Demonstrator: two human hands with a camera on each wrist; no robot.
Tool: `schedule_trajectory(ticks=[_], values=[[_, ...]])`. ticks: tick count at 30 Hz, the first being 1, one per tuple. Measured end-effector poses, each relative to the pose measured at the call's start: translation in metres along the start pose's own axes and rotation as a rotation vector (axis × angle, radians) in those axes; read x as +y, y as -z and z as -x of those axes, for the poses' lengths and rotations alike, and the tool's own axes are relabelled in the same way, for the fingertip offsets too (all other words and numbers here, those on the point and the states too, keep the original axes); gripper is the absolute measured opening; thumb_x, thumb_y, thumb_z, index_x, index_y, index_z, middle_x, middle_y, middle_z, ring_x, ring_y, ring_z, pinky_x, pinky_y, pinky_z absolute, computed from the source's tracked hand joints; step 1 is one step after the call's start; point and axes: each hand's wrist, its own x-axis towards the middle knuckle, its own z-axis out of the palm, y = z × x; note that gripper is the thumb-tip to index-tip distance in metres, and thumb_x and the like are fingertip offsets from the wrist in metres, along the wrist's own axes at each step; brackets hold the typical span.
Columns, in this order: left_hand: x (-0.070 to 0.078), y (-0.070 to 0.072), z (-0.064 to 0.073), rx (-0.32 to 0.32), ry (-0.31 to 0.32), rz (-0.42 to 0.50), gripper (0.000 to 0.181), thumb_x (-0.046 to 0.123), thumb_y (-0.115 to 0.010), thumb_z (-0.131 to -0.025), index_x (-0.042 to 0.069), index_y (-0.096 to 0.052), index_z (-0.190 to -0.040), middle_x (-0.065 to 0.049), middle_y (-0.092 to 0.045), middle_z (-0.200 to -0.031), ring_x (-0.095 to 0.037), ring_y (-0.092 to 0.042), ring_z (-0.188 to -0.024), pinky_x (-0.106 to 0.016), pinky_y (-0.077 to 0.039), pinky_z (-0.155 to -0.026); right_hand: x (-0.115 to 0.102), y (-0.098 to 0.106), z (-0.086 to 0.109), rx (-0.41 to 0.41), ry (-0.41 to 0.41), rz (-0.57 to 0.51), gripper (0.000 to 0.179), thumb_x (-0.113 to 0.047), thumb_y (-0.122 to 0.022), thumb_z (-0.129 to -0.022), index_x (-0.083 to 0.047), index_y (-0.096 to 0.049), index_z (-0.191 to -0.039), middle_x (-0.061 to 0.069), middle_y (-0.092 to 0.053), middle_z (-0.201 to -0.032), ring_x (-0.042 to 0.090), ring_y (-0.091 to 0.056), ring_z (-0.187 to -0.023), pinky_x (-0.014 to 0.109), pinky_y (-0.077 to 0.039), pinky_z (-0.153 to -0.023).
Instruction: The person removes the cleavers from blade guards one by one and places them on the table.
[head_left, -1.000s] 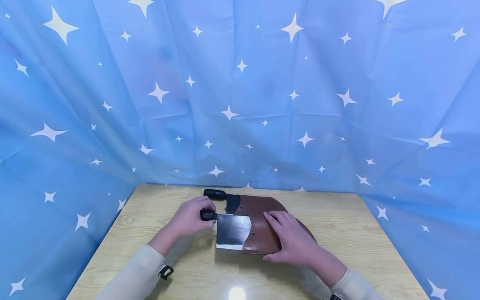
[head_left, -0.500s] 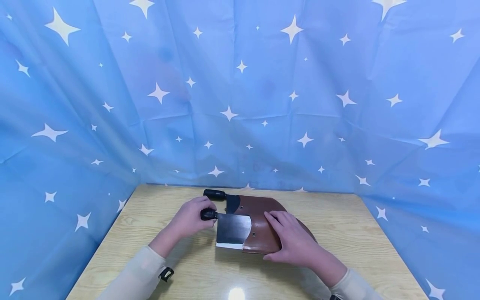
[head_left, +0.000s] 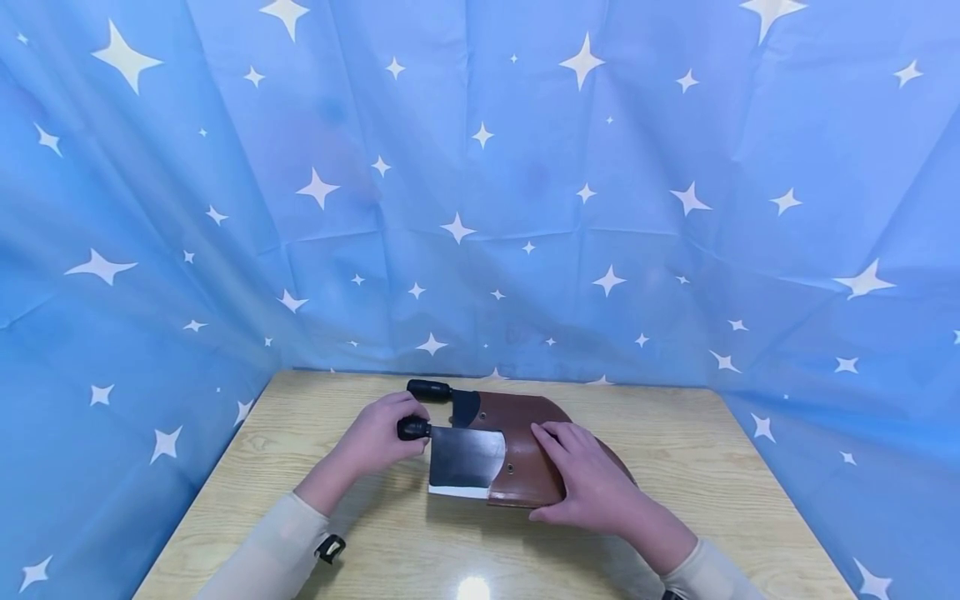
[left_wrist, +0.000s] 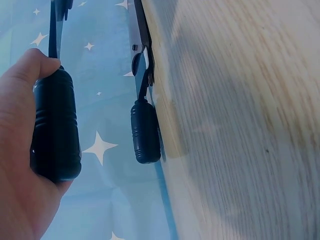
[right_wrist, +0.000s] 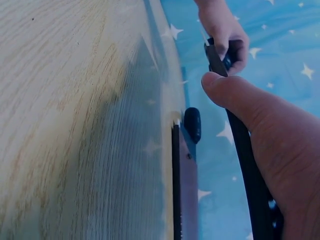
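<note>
My left hand (head_left: 378, 433) holds the black ridged handle (left_wrist: 55, 125) of a cleaver, its thumb at the blade end. Part of the cleaver's broad dark blade (head_left: 467, 458), with a bright cutting edge, shows outside a brown leather sheath (head_left: 521, 475). That sheath is gripped by my right hand (head_left: 592, 483), fingers across its face and thumb on the near edge. Cleaver and sheath are raised over the table, casting a shadow. Behind them lies a second cleaver with a black handle (head_left: 429, 390), its blade mostly inside another brown sheath (head_left: 517, 407).
The pale wood-grain table (head_left: 712, 467) runs back to a blue curtain (head_left: 480, 183) with white stars, which also hangs along both sides. A bright light reflection sits at the table's near middle.
The left hand has shifted slightly left with the cleaver, and the right hand slightly right with the sheath. A little more blade shows. The second cleaver has stayed put.
</note>
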Motion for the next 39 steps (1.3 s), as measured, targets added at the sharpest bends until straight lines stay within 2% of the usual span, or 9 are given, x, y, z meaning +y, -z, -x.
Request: schedule_trajectory(ticks=[13, 22, 29, 39], values=[[-0.001, 0.0, 0.0, 0.005, -0.005, 0.001, 0.029, 0.021, -0.092, -0.083, 0.023, -0.076, -0.108, 0.014, -0.066, -0.105, -0.014, -0.067, -0.099, -0.043, -0.06, -0.093, -0.001, 0.001, 0.001, -0.008, -0.011, -0.01, 0.128, -0.066, -0.098, -0.071, -0.008, -0.042, -0.17, 0.009, -0.05, -0.16, 0.034, -0.047, -0.148, 0.059, -0.042, -0.121], [-0.003, -0.002, 0.0, 0.028, -0.03, 0.005, 0.03, 0.019, -0.094, -0.081, 0.022, -0.076, -0.106, 0.012, -0.067, -0.105, -0.014, -0.067, -0.098, -0.044, -0.06, -0.091, 0.002, 0.001, 0.003, -0.012, -0.022, -0.012, 0.129, -0.067, -0.098, -0.071, -0.009, -0.04, -0.171, 0.009, -0.049, -0.161, 0.036, -0.045, -0.149, 0.06, -0.041, -0.121], [-0.003, -0.002, 0.001, 0.0, 0.002, 0.007, 0.03, 0.022, -0.093, -0.083, 0.023, -0.076, -0.107, 0.013, -0.066, -0.106, -0.014, -0.067, -0.099, -0.042, -0.059, -0.093, 0.005, 0.0, 0.004, -0.016, -0.019, -0.011, 0.129, -0.067, -0.098, -0.071, -0.009, -0.041, -0.17, 0.009, -0.048, -0.161, 0.035, -0.046, -0.148, 0.059, -0.043, -0.12], [-0.007, -0.002, 0.003, -0.005, 0.015, 0.008, 0.031, 0.021, -0.093, -0.082, 0.024, -0.075, -0.106, 0.014, -0.066, -0.108, -0.014, -0.067, -0.101, -0.042, -0.059, -0.094, 0.01, -0.001, 0.009, -0.013, -0.015, -0.005, 0.13, -0.068, -0.098, -0.07, -0.009, -0.041, -0.17, 0.01, -0.049, -0.161, 0.036, -0.045, -0.149, 0.059, -0.043, -0.12]])
